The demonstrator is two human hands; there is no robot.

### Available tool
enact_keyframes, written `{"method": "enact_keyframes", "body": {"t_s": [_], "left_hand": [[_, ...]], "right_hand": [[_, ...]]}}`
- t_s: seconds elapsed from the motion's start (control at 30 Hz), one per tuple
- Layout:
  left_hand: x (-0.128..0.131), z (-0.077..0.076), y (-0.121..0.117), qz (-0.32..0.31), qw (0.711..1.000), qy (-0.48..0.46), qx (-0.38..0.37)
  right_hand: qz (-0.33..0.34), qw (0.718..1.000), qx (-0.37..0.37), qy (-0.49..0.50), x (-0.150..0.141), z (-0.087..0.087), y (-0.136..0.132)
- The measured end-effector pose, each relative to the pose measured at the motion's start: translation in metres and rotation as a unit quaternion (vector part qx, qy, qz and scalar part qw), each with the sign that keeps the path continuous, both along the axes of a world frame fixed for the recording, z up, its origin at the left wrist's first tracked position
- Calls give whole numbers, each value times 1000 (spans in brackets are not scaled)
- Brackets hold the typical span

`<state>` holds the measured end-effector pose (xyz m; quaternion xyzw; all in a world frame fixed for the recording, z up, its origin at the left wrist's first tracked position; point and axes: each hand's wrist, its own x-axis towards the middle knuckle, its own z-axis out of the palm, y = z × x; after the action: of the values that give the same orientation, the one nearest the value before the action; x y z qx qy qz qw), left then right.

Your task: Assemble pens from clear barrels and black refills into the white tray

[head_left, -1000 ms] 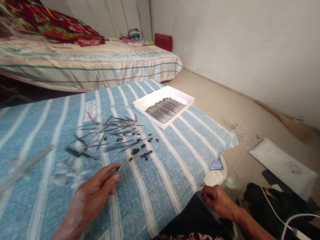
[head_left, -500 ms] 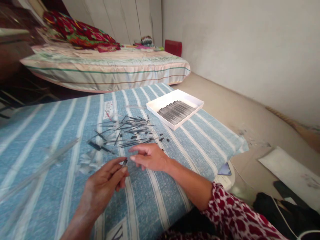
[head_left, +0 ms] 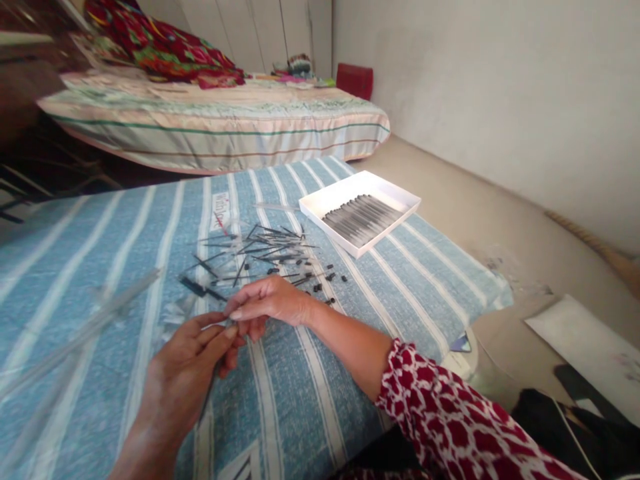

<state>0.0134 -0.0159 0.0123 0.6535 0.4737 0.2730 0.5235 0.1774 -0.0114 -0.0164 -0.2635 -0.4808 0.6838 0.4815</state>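
Note:
My left hand (head_left: 187, 360) is closed around a thin pen; its dark shaft (head_left: 206, 403) shows below the palm. My right hand (head_left: 273, 300) meets it at the fingertips, thumb and fingers pinched over the pen's upper end, which they mostly hide. Just beyond my hands, thin black refills (head_left: 273, 243) lie in a loose heap on the striped cloth. Several small black caps (head_left: 330, 268) are scattered to their right. Farther back, a white box (head_left: 360, 252) holds a row of clear pens (head_left: 363, 219) with black ends.
Long clear plastic strips (head_left: 95, 327) lie on the cloth at left. Crumpled clear plastic (head_left: 175, 312) is beside my left hand. The striped cloth (head_left: 440, 293) covers the table to its right edge. A bed (head_left: 225, 133) stands behind, and a phone (head_left: 460, 343) lies low at right.
My right hand has moved left and closed onto the end of the pen, covering its black tip. My left hand has shifted slightly left. The view has turned a little.

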Motion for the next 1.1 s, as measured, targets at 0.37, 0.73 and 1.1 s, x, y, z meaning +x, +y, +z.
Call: {"method": "enact_keyframes", "body": {"t_s": [0.37, 0.73, 1.1], "left_hand": [[-4, -3, 0, -55, 998, 2, -9], [1, 6, -4, -44, 999, 16, -9], [6, 15, -8, 9, 998, 63, 16]], "right_hand": [[-15, 1000, -6, 11, 3, -10, -9], [-11, 1000, -5, -11, 7, -7, -15], [-54, 998, -25, -23, 3, -4, -18]]}}
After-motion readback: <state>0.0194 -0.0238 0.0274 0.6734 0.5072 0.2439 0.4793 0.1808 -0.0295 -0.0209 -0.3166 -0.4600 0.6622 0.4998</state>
